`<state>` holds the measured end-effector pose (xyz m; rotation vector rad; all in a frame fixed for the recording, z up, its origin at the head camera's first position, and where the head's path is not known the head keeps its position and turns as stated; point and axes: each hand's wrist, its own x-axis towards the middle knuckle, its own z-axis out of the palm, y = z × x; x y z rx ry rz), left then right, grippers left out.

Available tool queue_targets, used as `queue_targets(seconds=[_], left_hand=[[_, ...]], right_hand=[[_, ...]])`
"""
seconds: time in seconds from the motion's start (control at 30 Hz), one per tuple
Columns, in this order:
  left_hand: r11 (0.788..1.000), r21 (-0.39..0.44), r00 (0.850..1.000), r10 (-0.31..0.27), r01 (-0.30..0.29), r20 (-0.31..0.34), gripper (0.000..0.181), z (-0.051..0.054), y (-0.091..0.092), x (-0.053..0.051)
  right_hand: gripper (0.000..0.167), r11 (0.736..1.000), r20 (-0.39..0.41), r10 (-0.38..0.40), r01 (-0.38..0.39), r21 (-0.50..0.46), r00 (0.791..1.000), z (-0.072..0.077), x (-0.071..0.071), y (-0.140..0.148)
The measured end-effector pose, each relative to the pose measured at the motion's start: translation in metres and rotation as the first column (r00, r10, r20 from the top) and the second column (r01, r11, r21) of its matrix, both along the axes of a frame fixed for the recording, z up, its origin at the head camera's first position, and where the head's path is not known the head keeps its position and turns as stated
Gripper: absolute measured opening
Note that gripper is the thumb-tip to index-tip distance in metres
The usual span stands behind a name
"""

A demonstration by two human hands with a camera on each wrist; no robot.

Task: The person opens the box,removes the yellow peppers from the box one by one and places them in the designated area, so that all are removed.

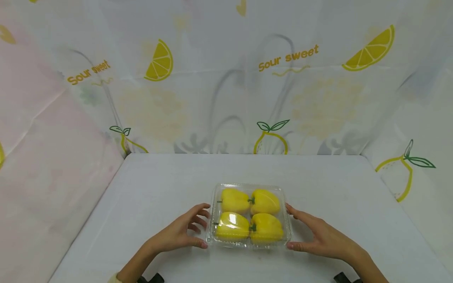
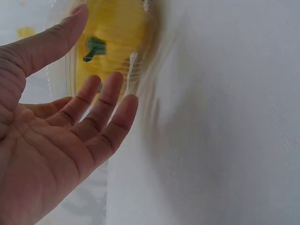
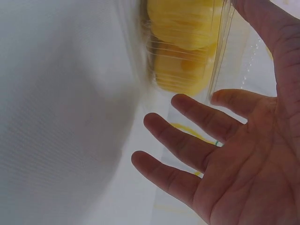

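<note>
A clear plastic clamshell box (image 1: pixel 244 186) lies on the table, its lid down over several yellow bell peppers (image 1: pixel 266 228) with green stems. To its left is my left hand (image 1: pixel 180 230), thumb and fingers spread beside the box's side. My right hand (image 1: pixel 320 236) is on the opposite side, thumb and index fingertips close to the edge; whether they touch it I cannot tell. The left wrist view shows the left palm (image 2: pixel 47 145) facing a pepper (image 2: pixel 117 28) behind the plastic. In the right wrist view, the right hand's fingers (image 3: pixel 176 140) extend apart near the box wall.
The white tabletop (image 1: pixel 177 173) extends around the box. Behind it hangs a white cloth (image 1: pixel 212 98) printed with lemons and lettering, with further cloth walls at the left (image 1: pixel 53 177) and right (image 1: pixel 417 129). Dark strap parts (image 1: pixel 155 278) show near both wrists.
</note>
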<state>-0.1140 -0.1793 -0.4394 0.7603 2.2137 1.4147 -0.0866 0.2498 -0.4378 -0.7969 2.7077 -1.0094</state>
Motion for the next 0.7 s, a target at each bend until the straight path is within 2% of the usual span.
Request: queue_targets(seconds=[0.13,0.3,0.5,0.7], left_hand=[[0.996,0.08,0.993,-0.039,0.03,0.112,0.095,0.0002,-0.0002,-0.001],[0.981,0.188,0.968,-0.086,0.042,0.234,0.092,-0.0027,-0.0003,-0.0028],[0.966,0.257,0.951,-0.115,0.039,0.288,0.078,-0.006,0.0,-0.0034],[0.956,0.289,0.937,-0.142,0.047,0.318,0.074,-0.0082,0.0002,-0.0031]], right_hand=[[0.09,1.0,-0.003,0.004,-0.004,-0.009,1.0,-0.0005,-0.0009,-0.0017],[0.091,0.999,0.005,0.018,-0.017,-0.029,1.0,-0.0002,-0.0012,-0.0029],[0.091,0.999,0.0,0.028,-0.028,-0.04,1.0,0.0001,-0.0015,-0.0033],[0.091,0.999,0.032,0.034,-0.033,-0.044,0.999,-0.0024,-0.0017,-0.0029]])
